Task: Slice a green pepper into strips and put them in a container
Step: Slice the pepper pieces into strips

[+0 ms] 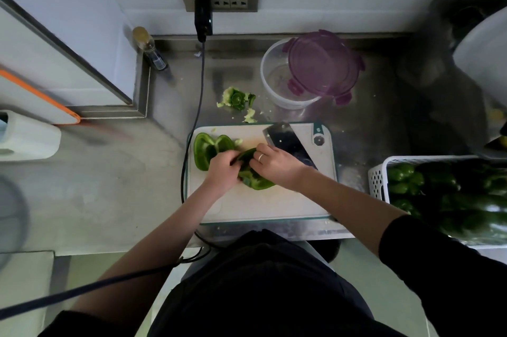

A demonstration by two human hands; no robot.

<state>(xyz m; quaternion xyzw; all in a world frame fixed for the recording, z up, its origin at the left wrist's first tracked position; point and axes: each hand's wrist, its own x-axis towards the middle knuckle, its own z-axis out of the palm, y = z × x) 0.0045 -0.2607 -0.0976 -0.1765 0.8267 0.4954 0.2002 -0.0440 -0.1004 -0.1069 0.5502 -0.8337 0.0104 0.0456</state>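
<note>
Both hands on the pepper half (253,177) mid cutting board (263,199): left hand (223,169) and right hand (277,163) each have fingers curled round it. Light, stiff but springy shell, waxy skin likely slick; best held at the cut rim, pressed flat. Long axis runs roughly away from the person, tilted slightly left. Second half (210,150) lies just left; cleaver (288,141) flat beside the right hand; container (285,75) beyond the board, lid (323,67) propped on it
</note>
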